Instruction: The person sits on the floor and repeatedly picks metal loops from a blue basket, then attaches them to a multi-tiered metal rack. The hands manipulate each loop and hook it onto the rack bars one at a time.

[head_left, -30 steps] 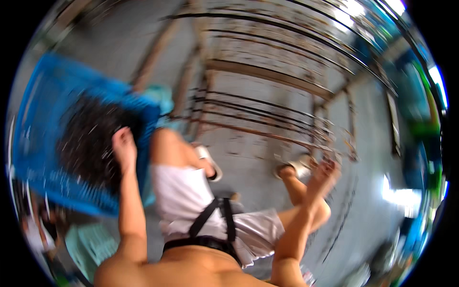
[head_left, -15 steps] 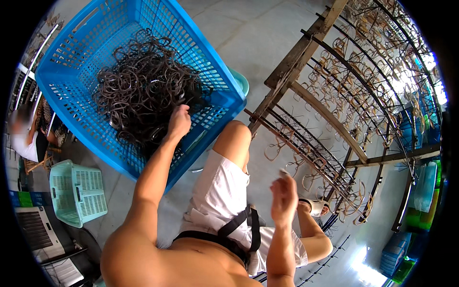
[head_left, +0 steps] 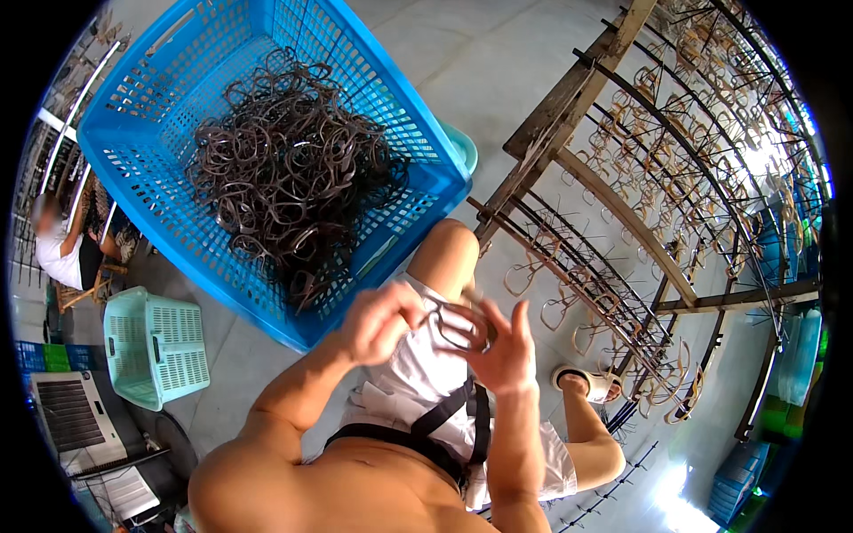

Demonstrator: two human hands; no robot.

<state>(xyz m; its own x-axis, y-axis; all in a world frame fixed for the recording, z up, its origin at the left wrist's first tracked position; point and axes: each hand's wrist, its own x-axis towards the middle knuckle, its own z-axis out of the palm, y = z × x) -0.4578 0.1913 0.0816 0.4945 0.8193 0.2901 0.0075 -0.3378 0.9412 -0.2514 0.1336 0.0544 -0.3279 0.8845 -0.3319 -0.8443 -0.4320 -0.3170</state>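
Note:
In front of my lap, a dark brown eyeglass frame hangs between my two hands, slightly blurred. My left hand is closed, its fingertips pinching one end of the frame. At the other end is my right hand, its thumb standing apart and its fingers smeared by motion against the frame; whether they grip it is unclear. A big blue slatted basket stands tilted in view at the upper left, holding a tangled heap of dark eyeglass frames.
On the right stands a wooden-beamed rack with metal rods carrying many pale brown frames. A mint-green basket rests on the floor at left, near a seated person. Blue crates sit at the lower right.
My left hand has come out of the blue basket toward my lap with an eyeglass frame. My right hand has moved up and left to meet it.

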